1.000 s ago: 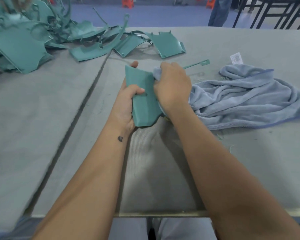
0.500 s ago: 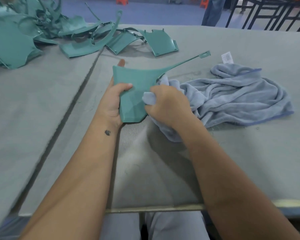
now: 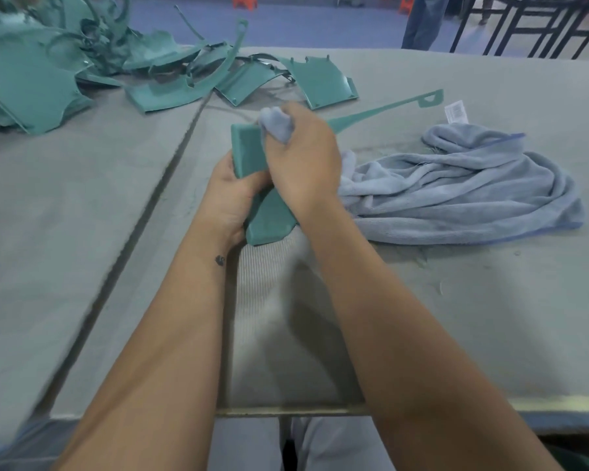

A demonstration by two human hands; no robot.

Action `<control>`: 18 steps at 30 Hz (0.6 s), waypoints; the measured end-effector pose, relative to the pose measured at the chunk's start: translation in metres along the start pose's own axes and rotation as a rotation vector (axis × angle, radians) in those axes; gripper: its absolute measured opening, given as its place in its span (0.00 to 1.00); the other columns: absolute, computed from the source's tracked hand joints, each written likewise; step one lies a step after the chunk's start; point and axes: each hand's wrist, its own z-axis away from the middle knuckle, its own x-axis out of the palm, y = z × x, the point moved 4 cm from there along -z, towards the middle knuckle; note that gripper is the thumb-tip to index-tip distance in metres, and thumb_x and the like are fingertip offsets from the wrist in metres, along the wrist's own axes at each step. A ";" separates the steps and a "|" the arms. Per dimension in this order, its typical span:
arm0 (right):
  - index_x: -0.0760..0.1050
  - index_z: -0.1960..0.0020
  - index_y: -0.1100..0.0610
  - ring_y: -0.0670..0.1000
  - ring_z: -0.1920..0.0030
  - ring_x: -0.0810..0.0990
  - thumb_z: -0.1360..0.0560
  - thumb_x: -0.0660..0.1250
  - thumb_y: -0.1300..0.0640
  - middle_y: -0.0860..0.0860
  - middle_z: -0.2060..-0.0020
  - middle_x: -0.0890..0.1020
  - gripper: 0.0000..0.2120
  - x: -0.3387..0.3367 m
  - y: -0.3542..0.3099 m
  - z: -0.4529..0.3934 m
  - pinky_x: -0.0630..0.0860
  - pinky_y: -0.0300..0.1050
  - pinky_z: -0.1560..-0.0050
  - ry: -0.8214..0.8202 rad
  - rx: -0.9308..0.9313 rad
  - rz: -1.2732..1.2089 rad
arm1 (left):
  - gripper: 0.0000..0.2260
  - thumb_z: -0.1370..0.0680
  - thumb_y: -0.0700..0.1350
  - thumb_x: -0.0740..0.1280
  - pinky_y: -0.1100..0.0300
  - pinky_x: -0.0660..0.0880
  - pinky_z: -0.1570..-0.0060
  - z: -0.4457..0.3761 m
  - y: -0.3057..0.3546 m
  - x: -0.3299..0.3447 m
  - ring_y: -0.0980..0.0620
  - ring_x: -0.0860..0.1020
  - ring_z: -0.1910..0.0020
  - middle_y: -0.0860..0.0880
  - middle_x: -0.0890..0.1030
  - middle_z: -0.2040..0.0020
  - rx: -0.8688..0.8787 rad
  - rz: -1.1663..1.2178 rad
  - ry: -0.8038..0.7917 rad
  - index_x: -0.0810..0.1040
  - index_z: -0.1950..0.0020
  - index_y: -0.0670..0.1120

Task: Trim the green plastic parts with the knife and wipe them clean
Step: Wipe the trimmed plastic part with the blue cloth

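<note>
Grey felt covers the worktable (image 3: 456,334), which is built of panels with a dark seam running away to the left, and beyond its far edge a blue floor, black metal frames and a standing person's legs fill the background.

Only the head view is given, so everything comes from it. Near the middle of the table the left hand (image 3: 230,195) grips a green plastic part (image 3: 269,219) from its left side, fingers curled round the edge, holding it tilted up off the felt, probably so that its face is turned toward the wiping hand. From the part a thin arm ending in a small triangular loop reaches out past the right-hand fingers, toward the far right. The right hand (image 3: 303,158) is closed on a bunched corner of the blue-grey towel (image 3: 456,188) and presses that wad against the upper face of the part; a tuft of cloth pokes out above the knuckles. Most of the towel lies crumpled just to the right of that hand, touching the table, with its white label showing at the far side.

Well beyond the fingers, to the far left, a pile of green parts (image 3: 82,69) waits (trimmed or not cannot be told). No knife is visible, so wiping appears to be the step in hand.
</note>
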 end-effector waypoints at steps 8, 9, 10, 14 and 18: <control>0.79 0.59 0.51 0.51 0.58 0.79 0.29 0.67 0.58 0.46 0.63 0.81 0.03 0.005 -0.021 0.009 0.74 0.55 0.54 -0.076 -0.359 -0.036 | 0.10 0.24 0.34 0.64 0.60 0.79 0.58 0.008 0.005 0.011 0.52 0.84 0.54 0.50 0.85 0.56 0.092 0.013 -0.070 0.79 0.47 0.45; 0.79 0.58 0.51 0.50 0.59 0.79 0.28 0.68 0.57 0.46 0.63 0.82 0.03 0.004 -0.016 0.008 0.75 0.54 0.55 -0.056 -0.315 -0.080 | 0.10 0.24 0.33 0.65 0.59 0.80 0.59 0.007 0.004 0.010 0.51 0.84 0.55 0.49 0.85 0.56 0.080 0.018 -0.067 0.79 0.47 0.45; 0.79 0.58 0.52 0.51 0.59 0.79 0.28 0.68 0.56 0.46 0.64 0.82 0.02 0.002 -0.009 0.007 0.76 0.53 0.56 -0.028 -0.255 -0.123 | 0.11 0.24 0.31 0.65 0.58 0.80 0.60 0.006 0.003 0.008 0.51 0.84 0.56 0.49 0.85 0.57 0.065 0.018 -0.057 0.79 0.47 0.44; 0.70 0.61 0.56 0.60 0.60 0.75 0.28 0.64 0.58 0.52 0.63 0.77 0.04 -0.011 0.031 -0.005 0.65 0.50 0.62 0.038 -0.211 0.120 | 0.23 0.25 0.31 0.65 0.52 0.81 0.55 -0.001 0.000 0.002 0.50 0.83 0.53 0.51 0.85 0.53 0.038 -0.068 -0.036 0.73 0.35 0.52; 0.62 0.61 0.54 0.58 0.61 0.69 0.27 0.59 0.60 0.51 0.63 0.70 0.06 -0.016 0.044 -0.019 0.58 0.48 0.62 -0.035 -0.130 0.407 | 0.29 0.29 0.36 0.66 0.50 0.80 0.51 -0.002 0.000 0.002 0.49 0.82 0.48 0.52 0.84 0.48 0.039 -0.116 -0.038 0.69 0.32 0.59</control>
